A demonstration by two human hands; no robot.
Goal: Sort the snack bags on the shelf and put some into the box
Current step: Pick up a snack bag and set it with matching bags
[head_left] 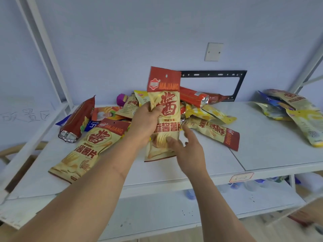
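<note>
Here the fingers of the left hand [146, 122] are curled round the left edge of an upright MAJIANG chip bag [163, 116], which is held above the white shelf [262, 137]. The right hand [187, 151] is seen at the bag's lower right with fingers loosely spread, the thumb touching the film. The bag is judged light, crinkly and slippery, its contents fragile; it is best taken at the flat sealed header or side seams. No box is visible.
</note>
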